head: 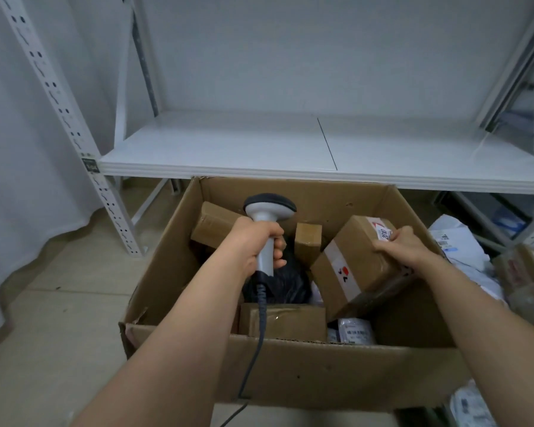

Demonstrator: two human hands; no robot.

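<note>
Head view shows a left hand (256, 241) holding a scanner (270, 208) and a right hand (404, 246) on a parcel (355, 263) inside a big box (290, 365). The job now looks like scanning that parcel. To do it well, I think the parcel should be tipped so its label (383, 231) faces up. The scanner's dark head should then turn toward the label, not toward the shelf (228, 149). The parcel should be held steady, with no finger over the label. The left fingers (279, 245) are curled tight round the scanner's grey handle. The head sits just above them and the cord (259, 334) hangs below them. The right fingers (396, 237) are bent over the parcel's top corner, touching the label, and they grip it. The parcel is tilted and sits to the right of the left fingers. It leans on small boxes (282, 322) lower down in the big box.
</note>
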